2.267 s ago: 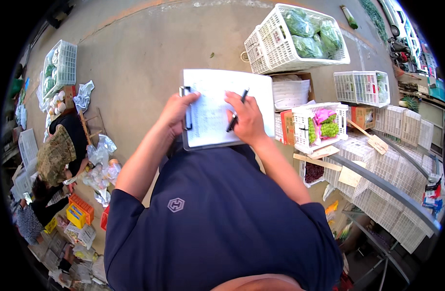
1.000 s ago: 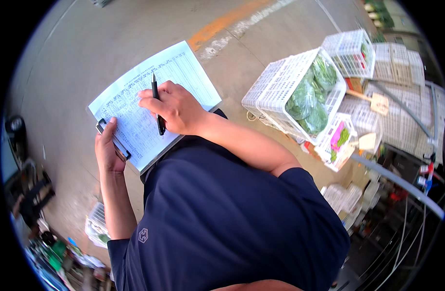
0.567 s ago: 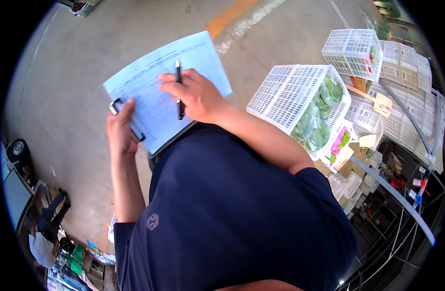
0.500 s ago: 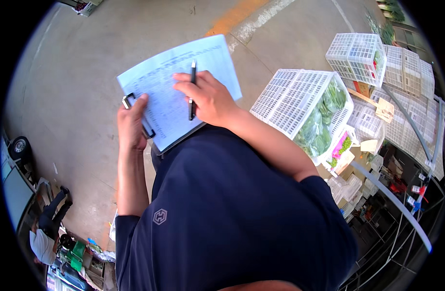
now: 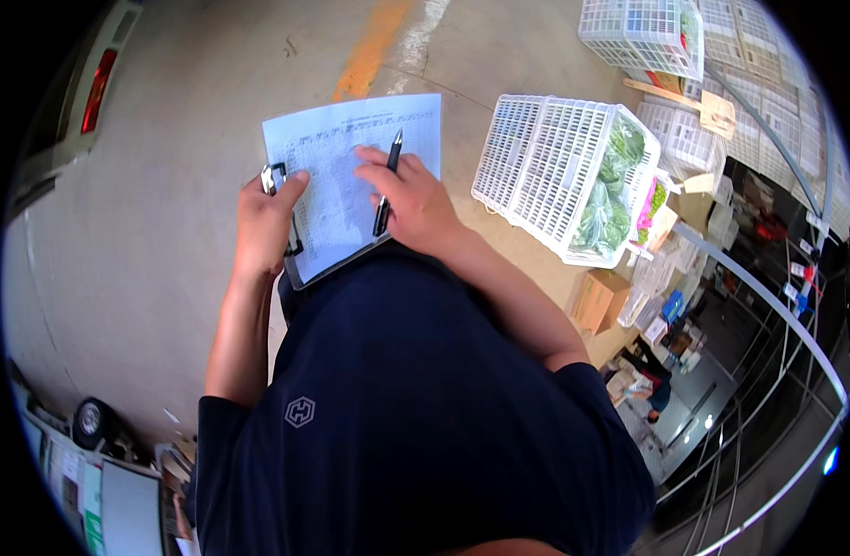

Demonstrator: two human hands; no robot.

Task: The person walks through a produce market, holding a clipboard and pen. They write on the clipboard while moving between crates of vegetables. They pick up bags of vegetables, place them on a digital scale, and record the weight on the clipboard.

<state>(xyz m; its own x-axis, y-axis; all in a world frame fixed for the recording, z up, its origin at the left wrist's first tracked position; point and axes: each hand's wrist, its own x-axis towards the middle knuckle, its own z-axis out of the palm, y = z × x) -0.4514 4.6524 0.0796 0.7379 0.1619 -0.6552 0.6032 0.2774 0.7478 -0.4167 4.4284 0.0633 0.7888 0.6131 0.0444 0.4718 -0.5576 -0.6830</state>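
My left hand (image 5: 265, 221) grips a dark clipboard (image 5: 325, 272) by its clip side, thumb on top near the metal clip. White printed sheets (image 5: 337, 185) lie on the board, filled with a table of small print. Over the right part of the paper, my right hand (image 5: 414, 202) holds a black pen (image 5: 388, 181) between its fingers, the tip pointing away from me. The index finger of that hand stretches across the page. The board's near edge rests close against my dark shirt.
To the right stands a white plastic crate (image 5: 554, 176) of bagged leafy greens (image 5: 614, 190), with a cardboard box (image 5: 599, 301) nearer. More crates (image 5: 642, 35) are stacked at the far right beside metal rails (image 5: 763, 287). Another person (image 5: 659, 389) is at lower right. Vehicles show at left.
My view has turned, so the crates sit farther up and the cardboard box now shows. The clipboard has swung slightly straighter. Both hands keep their holds, and the right one has shifted a little right.
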